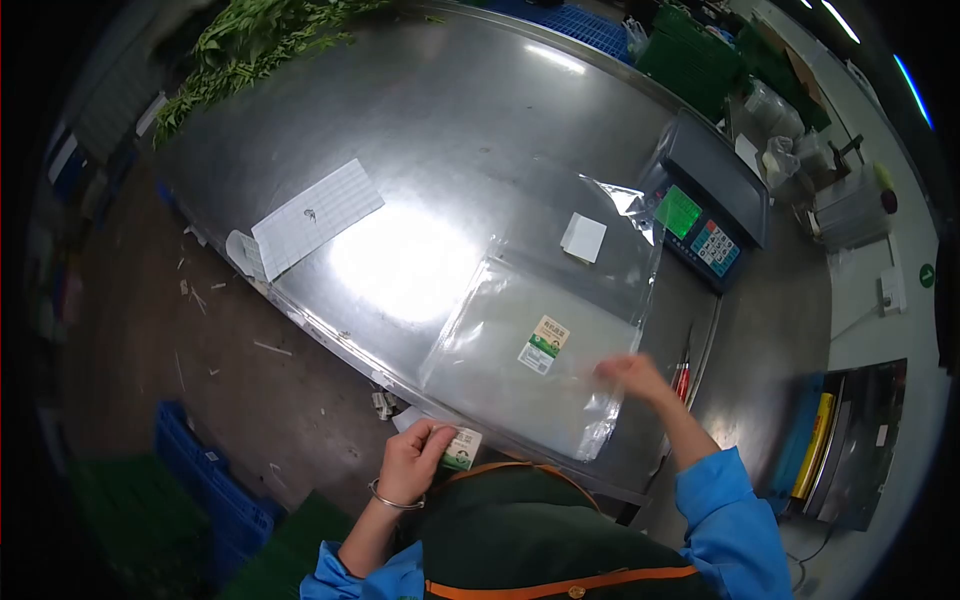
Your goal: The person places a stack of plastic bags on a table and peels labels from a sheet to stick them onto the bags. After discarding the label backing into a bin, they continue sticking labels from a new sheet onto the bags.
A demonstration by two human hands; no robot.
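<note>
My left hand (413, 462) is closed on a small label (462, 449) with a green lower part, in front of the table's near edge. A stack of clear plastic bags (500, 375) lies flat on the metal table (430, 110). On the top bag sits a similar label (544, 344), cream above and green below. My right hand (632, 377) is over the right side of the bags, its fingers drawn together and blurred; whatever they hold is too small to make out. A pile of white slips (584, 238) rests behind the bags.
A scale (705, 200) with a lit green display stands at the back right. Red-handled scissors (682, 380) lie at the right edge. A paper sheet (318, 219) is on the left, leafy greens (250, 45) at the back left. Blue crates (205, 470) stand on the floor.
</note>
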